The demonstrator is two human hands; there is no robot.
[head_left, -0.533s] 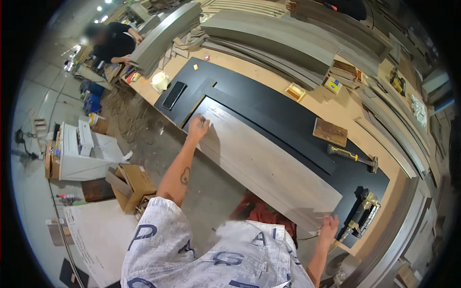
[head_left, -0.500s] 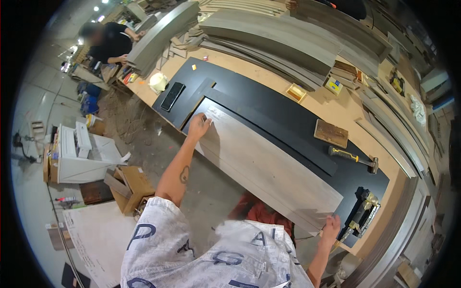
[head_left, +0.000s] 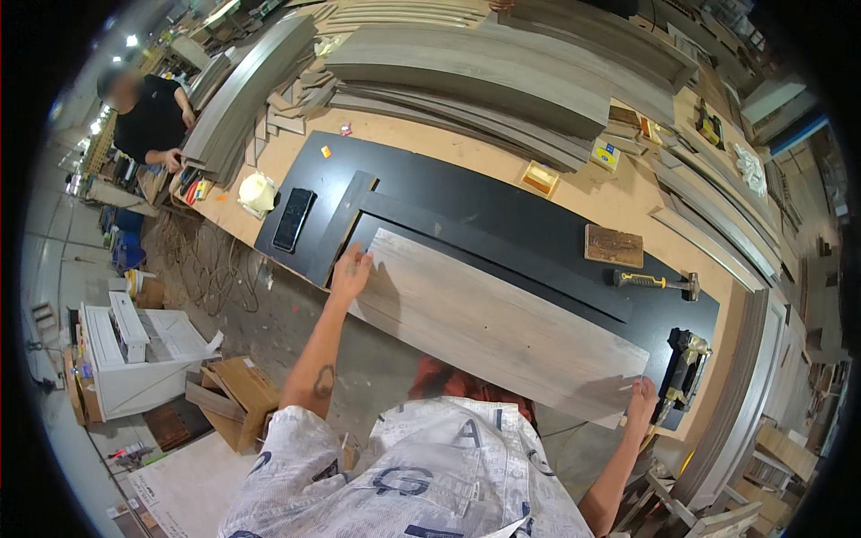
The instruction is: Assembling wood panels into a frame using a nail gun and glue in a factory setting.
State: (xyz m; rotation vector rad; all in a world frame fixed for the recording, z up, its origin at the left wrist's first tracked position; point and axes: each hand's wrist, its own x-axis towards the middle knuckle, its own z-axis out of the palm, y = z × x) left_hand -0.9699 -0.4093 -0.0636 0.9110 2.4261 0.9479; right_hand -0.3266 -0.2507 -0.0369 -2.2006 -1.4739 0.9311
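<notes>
A wide grey wood-grain board (head_left: 484, 314) lies across the near side of a black work surface and overhangs its front edge. My left hand (head_left: 351, 273) grips the board's left end, fingers bent over its edge. At the opposite end, my right hand (head_left: 641, 402) holds the right edge near the corner. Beyond the board, a long grey strip (head_left: 502, 254) and a short grey end strip (head_left: 344, 220) form a corner on the black top. A black band of that top shows between the board and these strips.
On the black top (head_left: 430, 170) lie a phone (head_left: 294, 220), a wood block (head_left: 613, 246), a hammer (head_left: 655, 281) and a nail gun (head_left: 683, 368). Stacked grey boards (head_left: 475, 81) line the far side. A person in black (head_left: 152, 121) handles long boards at far left.
The board has shifted toward me, away from the strips, with both hands on it. My view has turned slightly, and the whole bench sits a little differently in the picture.
</notes>
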